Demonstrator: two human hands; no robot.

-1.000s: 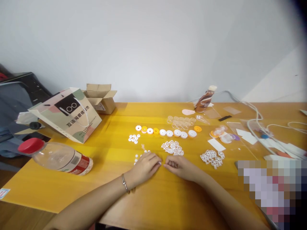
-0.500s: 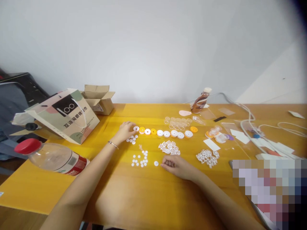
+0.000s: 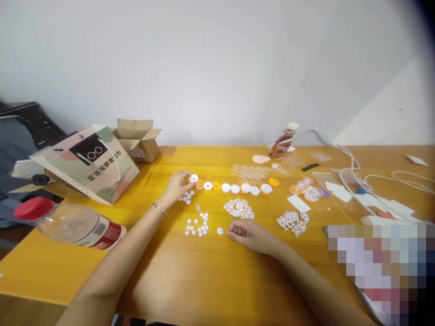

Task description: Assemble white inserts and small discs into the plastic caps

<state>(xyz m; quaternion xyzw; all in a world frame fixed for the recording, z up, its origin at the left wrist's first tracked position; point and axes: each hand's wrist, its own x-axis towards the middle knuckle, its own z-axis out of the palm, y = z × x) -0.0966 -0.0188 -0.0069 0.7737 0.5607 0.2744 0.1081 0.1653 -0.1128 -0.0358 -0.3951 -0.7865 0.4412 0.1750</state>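
My left hand [image 3: 177,186] pinches a small white round piece with a centre hole [image 3: 193,178] at the left end of a row. Along that row lie several similar round pieces, some white [image 3: 234,189] and some orange-yellow [image 3: 216,186]. Just below my left fingers is a cluster of small white discs [image 3: 188,198]. My right hand [image 3: 242,230] rests on the table, its fingers curled and nothing visible in them. Beside its fingertips, apart from them, lies a single white disc [image 3: 220,231]. Scattered small white pieces [image 3: 193,222] and a pile of white openwork pieces [image 3: 239,208] are between and beyond the hands.
Clear rings [image 3: 249,173] lie behind the row. A second openwork pile [image 3: 292,222], a brown drink bottle [image 3: 283,142] and white cables [image 3: 350,174] are on the right. On the left stand a paper bag [image 3: 102,167], a cardboard box [image 3: 144,147] and a lying red-capped bottle [image 3: 74,222].
My left hand has raised the end piece slightly, tilting it up against its orange neighbour. The right hand stays curled in place. The whole view has shifted a little.
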